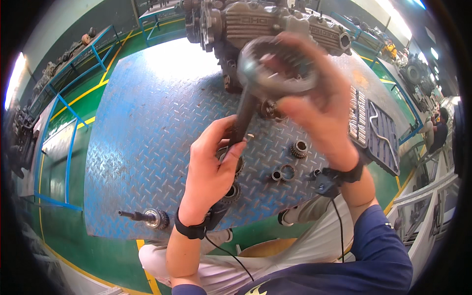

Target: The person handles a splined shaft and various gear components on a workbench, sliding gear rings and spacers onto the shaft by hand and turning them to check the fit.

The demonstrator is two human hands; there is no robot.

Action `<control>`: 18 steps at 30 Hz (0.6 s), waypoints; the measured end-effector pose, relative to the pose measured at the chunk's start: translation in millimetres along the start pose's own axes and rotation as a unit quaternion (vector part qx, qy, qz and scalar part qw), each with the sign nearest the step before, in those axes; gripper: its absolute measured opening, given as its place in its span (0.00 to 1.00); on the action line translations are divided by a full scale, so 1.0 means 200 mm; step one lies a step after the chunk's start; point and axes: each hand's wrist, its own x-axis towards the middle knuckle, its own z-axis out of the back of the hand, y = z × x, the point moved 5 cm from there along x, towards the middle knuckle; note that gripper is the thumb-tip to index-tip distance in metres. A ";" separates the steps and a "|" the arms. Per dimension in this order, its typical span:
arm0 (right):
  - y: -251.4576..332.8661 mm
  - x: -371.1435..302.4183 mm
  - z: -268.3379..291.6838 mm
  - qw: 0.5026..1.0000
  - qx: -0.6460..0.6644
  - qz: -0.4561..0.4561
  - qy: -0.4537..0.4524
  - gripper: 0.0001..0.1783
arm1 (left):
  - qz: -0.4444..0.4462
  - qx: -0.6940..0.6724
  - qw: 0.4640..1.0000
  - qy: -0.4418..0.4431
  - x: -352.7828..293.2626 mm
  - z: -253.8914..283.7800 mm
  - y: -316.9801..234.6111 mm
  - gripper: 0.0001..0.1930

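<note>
Ring gear (251,73), toothed on its inner wall as far as the blur lets me tell, is held up over the steel tabletop (142,152) on the end of a dark shaft (244,115), just in front of the ribbed metal casing (265,22). Of the 2 hands, the left hand (209,160) has its fingers and thumb wrapped around the lower shaft. The right hand (327,93) is curved in a wide C at the ring's right side, fingers above and thumb below; motion blur hides whether it presses on the rim.

The likeliest trouble, to my mind, is tipping: the bulk sits at the top of the shaft, so a loose left grip or an oily surface could let the ring swing down. The casing is close enough that a careless turn might knock the teeth. A drop could chip the small gear (299,148), the thin ring (287,172) or the bushing (276,175) lying below. The geared shaft (150,218) is near the tabletop's front edge, where a nudge could roll it off. The cables at the 2 wristbands, left (191,230) and right (351,173), might also snag and drag loose parts along
</note>
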 end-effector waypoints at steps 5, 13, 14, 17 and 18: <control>0.05 0.02 0.41 0.993 0.017 0.108 -0.035 0.38 | 0.007 0.056 0.998 0.040 -0.01 -0.01 -0.03 0.16; -0.22 -0.52 0.74 0.970 -0.190 -0.149 -0.014 0.43 | 0.011 0.080 0.996 0.037 0.00 0.02 -0.07 0.17; -0.26 -0.62 0.78 0.964 -0.215 -0.155 -0.001 0.41 | 0.010 0.075 0.996 0.040 0.01 0.02 -0.07 0.17; -0.40 -0.91 0.88 0.926 -0.259 -0.274 0.002 0.36 | 0.002 0.057 0.998 0.024 0.01 0.02 -0.09 0.16; -0.40 -0.95 0.89 0.925 -0.260 -0.276 0.001 0.36 | 0.003 0.056 0.998 0.026 0.01 0.02 -0.08 0.16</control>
